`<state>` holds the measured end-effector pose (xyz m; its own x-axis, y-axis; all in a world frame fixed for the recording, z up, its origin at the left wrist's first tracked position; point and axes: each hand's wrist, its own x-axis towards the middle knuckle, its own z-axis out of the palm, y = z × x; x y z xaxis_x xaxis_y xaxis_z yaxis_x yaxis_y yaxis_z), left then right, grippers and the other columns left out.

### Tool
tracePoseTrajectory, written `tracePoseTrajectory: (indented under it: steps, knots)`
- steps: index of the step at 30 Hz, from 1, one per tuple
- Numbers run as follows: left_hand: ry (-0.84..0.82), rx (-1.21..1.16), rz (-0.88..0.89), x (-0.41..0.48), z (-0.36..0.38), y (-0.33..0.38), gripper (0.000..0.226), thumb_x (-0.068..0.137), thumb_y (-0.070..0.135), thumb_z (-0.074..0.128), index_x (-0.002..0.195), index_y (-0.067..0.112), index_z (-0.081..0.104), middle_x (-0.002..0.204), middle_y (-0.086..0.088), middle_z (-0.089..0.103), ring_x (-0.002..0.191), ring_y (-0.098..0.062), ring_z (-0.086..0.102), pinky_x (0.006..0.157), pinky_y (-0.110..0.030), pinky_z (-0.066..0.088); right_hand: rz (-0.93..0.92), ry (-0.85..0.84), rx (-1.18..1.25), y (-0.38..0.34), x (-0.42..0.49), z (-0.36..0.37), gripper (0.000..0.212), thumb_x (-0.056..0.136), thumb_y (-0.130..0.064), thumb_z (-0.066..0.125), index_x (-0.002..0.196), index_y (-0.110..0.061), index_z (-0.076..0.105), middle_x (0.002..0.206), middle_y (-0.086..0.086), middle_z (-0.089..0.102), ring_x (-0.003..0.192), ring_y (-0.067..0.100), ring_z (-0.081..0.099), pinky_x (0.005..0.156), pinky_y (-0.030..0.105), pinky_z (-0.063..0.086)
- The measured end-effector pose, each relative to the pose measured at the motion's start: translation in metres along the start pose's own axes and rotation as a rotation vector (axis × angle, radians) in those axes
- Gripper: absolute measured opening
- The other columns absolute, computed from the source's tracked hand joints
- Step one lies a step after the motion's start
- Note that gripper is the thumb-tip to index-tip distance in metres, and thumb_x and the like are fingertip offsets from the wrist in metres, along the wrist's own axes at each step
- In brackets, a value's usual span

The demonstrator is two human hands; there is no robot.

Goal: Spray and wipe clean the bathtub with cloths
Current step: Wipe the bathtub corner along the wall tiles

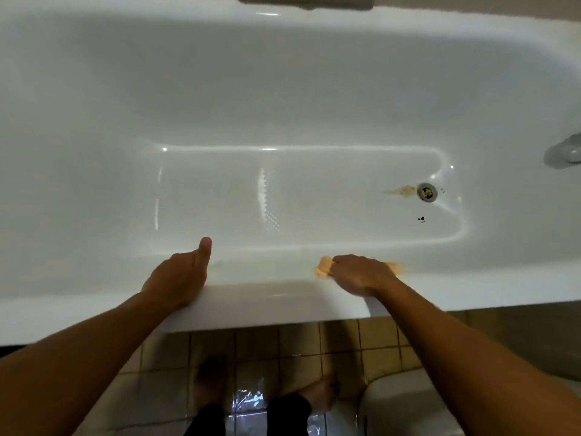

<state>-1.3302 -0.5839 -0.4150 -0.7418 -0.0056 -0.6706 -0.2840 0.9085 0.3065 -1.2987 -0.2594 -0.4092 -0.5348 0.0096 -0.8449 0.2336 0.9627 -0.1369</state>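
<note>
A white bathtub (283, 89) fills the head view, its near rim (267, 298) running across the lower middle. My left hand (179, 275) grips that rim, thumb lying on the inside wall and fingers hidden over the outer side. My right hand (361, 273) presses an orange cloth (323, 267) against the inside of the near wall, just below the rim; the cloth shows on both sides of the hand. A brownish stain (399, 191) lies left of the drain (427, 191), and a small dark speck (421, 219) sits below it.
A metal spout (564, 152) juts in at the right edge. Below the rim lies a tan tiled floor (251, 347) with my feet (320, 394) on it. A white toilet edge (408, 404) stands at the lower right.
</note>
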Motion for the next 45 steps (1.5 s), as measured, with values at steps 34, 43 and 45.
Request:
tracePoseTrajectory:
  steps: [34, 43, 45]
  knots:
    - [0.505, -0.077, 0.31, -0.024, -0.075, -0.25, 0.061, 0.106, 0.039, 0.029, 0.108, -0.004, 0.071, 0.105, -0.022, 0.073, 0.096, -0.038, 0.07, 0.087, -0.045, 0.057, -0.258, 0.684, 0.06, -0.295, -0.028, 0.108, 0.022, 0.097, -0.025, 0.035, 0.078, -0.021, 0.044, 0.069, -0.001, 0.055, 0.066, 0.026, 0.052, 0.069, 0.038, 0.033]
    - [0.645, -0.117, 0.212, -0.033, -0.062, -0.233, 0.044, 0.102, 0.032, 0.038, 0.097, 0.005, 0.072, 0.093, -0.014, 0.071, 0.089, -0.036, 0.063, 0.079, -0.041, 0.05, -0.505, 0.733, -0.036, -0.279, -0.023, 0.126, 0.023, 0.107, -0.029, 0.039, 0.113, -0.021, 0.059, 0.097, -0.002, 0.063, 0.088, 0.026, 0.057, 0.08, 0.041, 0.041]
    - [0.626, -0.147, 0.213, -0.038, -0.06, -0.226, 0.045, 0.103, 0.034, 0.036, 0.1, 0.006, 0.071, 0.095, -0.013, 0.07, 0.092, -0.036, 0.062, 0.082, -0.042, 0.05, -0.475, 0.704, -0.035, -0.249, -0.025, 0.117, 0.026, 0.109, -0.031, 0.035, 0.111, -0.021, 0.059, 0.096, -0.002, 0.063, 0.088, 0.026, 0.057, 0.081, 0.04, 0.041]
